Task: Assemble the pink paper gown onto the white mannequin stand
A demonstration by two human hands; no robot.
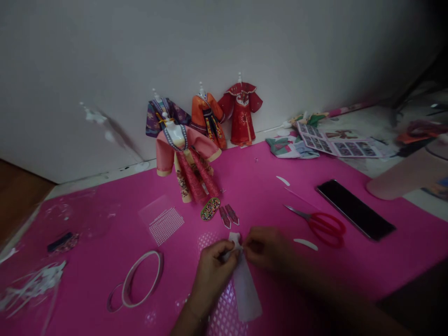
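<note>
A small white cloth piece (247,291), narrow at the top and flaring downward like a doll's garment, hangs between my hands over the pink mat. My left hand (214,267) is closed, its thumb and fingers pinching the cloth's left side near the top. From the right, my right hand (268,247) pinches at the cloth's upper right edge; anything finer in its fingertips is too dark and small to make out. Just above lie two patterned pointed strips (229,215) and a green oval dish (210,208) of coloured beads. Underneath is a shiny patterned sheet (226,310).
Dressed doll stands in pink (191,154), orange (207,114), red (242,114) and purple line the wall. Red-handled scissors (325,226) and a phone (355,209) lie right. A pearl sticker sheet (166,226), tape rolls (142,278) and white scraps (33,287) lie left.
</note>
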